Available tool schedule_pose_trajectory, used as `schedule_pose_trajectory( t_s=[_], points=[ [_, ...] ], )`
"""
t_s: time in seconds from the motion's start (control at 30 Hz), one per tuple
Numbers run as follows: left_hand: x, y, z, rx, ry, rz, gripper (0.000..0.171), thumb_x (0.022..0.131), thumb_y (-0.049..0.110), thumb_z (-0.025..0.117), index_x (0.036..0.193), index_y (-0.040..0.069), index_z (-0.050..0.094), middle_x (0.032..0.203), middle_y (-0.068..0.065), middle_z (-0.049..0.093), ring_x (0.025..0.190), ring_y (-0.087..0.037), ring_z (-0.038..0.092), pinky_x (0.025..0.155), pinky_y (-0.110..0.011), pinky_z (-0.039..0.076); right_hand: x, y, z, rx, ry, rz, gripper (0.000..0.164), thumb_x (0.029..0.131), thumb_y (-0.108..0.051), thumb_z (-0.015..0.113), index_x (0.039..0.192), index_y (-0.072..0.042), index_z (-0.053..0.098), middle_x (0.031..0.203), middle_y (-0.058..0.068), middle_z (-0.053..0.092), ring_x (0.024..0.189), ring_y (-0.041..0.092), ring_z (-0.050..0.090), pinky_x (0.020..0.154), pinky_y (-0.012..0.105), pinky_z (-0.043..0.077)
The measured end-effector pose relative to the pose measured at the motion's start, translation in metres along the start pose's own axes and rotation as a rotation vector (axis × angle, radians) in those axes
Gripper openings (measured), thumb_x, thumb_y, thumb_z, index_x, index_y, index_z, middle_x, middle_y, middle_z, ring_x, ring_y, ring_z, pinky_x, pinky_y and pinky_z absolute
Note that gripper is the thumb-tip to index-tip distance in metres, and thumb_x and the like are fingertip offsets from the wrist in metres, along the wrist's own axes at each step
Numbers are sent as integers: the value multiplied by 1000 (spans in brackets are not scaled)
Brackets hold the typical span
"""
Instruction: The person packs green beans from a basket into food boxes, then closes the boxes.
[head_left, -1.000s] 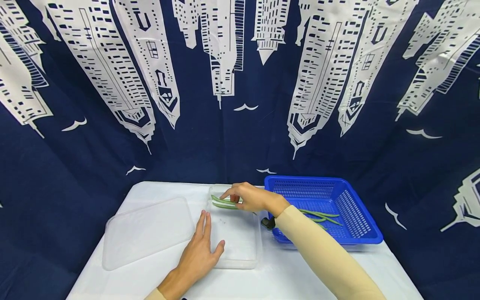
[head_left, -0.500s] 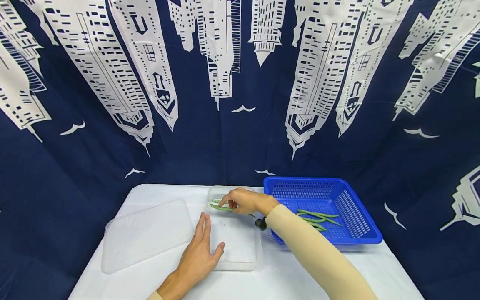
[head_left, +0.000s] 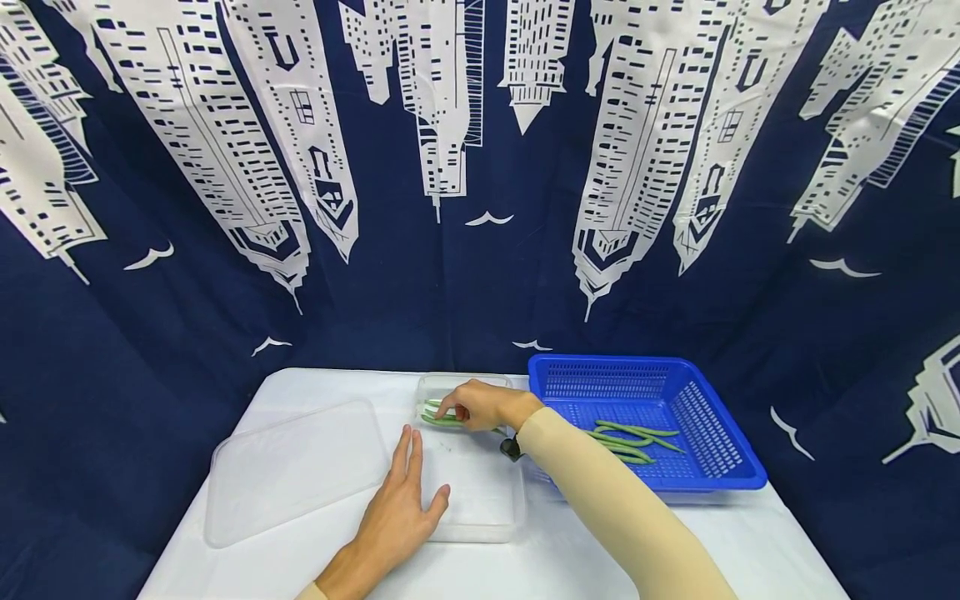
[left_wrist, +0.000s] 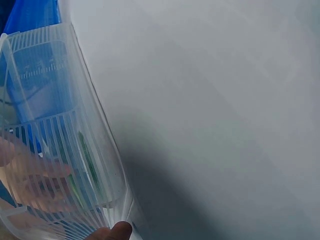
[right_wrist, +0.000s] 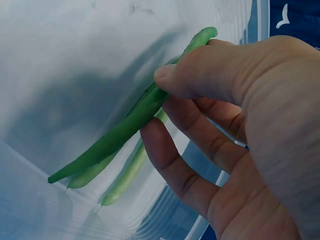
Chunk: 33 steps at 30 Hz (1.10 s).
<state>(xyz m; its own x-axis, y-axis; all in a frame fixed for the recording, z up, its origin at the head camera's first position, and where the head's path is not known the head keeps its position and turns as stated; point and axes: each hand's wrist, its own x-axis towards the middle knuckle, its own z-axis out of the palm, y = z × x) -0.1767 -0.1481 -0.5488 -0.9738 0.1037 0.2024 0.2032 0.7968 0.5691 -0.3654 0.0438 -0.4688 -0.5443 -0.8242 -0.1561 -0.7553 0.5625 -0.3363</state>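
Observation:
My right hand [head_left: 483, 406] is inside the far end of a clear plastic container [head_left: 480, 532], pinching a green bean [right_wrist: 112, 137] between thumb and fingers. Beside and below that bean, further green beans [right_wrist: 125, 177] lie along the container's end in the right wrist view. My left hand [head_left: 401, 500] lies along the container's left side with fingers straight and thumb spread. Its fingertips [left_wrist: 120, 231] are right at the container's rim in the left wrist view. Through the ribbed wall there, the right hand and some beans show.
A blue slotted basket [head_left: 738, 446] stands at the right, with several green beans [head_left: 630, 437] in it. To the left, a translucent flat lid [head_left: 292, 471] lies on the white-covered table [head_left: 600, 558]. A dark blue printed curtain [head_left: 465, 283] hangs behind the table.
My right hand, with its bean, has come slightly lower and nearer inside the container. The sleeve has shifted left, baring more beans in the basket. My left hand stays in place.

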Motion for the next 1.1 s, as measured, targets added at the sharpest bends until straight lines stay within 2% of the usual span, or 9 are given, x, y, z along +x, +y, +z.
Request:
schedule_pose_trajectory(
  t_s=[0.23,0.43,0.57,0.7,0.93,1.1],
  points=[
    [0,1,2,9,0,-1,99,110,38,78,183,-5,26,195,-24,18,158,-47,61,115,-60,63,0,5,4,6,-7,31,54,99,12,77,145,-16,83,110,9,84,92,8,64,90,24,59],
    [0,2,2,8,-5,5,100,110,39,77,183,-4,24,195,-24,17,157,-48,62,115,-60,63,3,19,12,2,22,49,58,96,14,74,144,-17,84,108,3,83,96,12,70,94,29,63],
    [1,2,2,3,-6,7,99,111,39,77,183,-5,24,195,-24,17,158,-50,61,115,-60,63,8,37,22,-25,56,8,51,98,6,76,141,-19,84,105,-1,81,93,13,69,89,28,63],
    [1,2,1,-4,-8,4,100,111,39,77,183,-4,23,195,-25,16,159,-52,59,116,-62,62,5,39,19,-21,73,9,44,100,-1,80,140,-18,85,105,-2,81,90,10,68,86,26,63],
    [1,1,1,-1,-4,4,100,111,39,76,183,-5,24,195,-24,15,160,-52,58,118,-61,62,-19,10,-1,9,97,50,43,103,3,79,144,-11,83,118,9,84,103,19,77,98,34,67],
    [0,0,2,15,13,2,100,110,38,77,183,-5,24,195,-24,17,160,-51,58,117,-61,62,-32,5,-7,-6,111,61,41,107,-2,78,147,-13,81,126,9,84,111,23,82,99,35,68]
  ],
)
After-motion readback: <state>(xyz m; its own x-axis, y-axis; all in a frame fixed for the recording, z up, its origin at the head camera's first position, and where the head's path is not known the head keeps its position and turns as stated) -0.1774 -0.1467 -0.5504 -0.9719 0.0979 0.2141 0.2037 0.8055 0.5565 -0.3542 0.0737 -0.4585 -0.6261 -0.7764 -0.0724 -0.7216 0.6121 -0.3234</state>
